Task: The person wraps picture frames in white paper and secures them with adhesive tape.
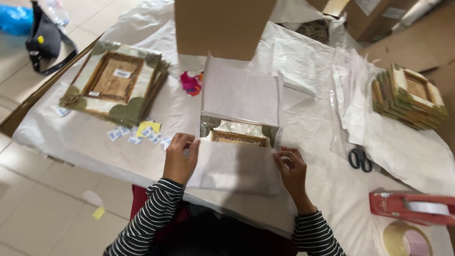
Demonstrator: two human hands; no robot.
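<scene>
white tissue paper [235, 166] covers the lower half of a decorated picture frame [237, 135] lying mid-table, just in front of the person. left hand [179, 159] pinches the sheet's left edge, fingers closed on it; right hand [291, 169] presses the right corner, fingers curled. thin paper could tear or slip off the frame's corners if pulled unevenly. paper-covered table [85, 137], frame stacks [116, 80] at both ends, scissors [360, 159] and red tape dispenser [412, 207] at right, tiled floor [42, 208] below.
</scene>
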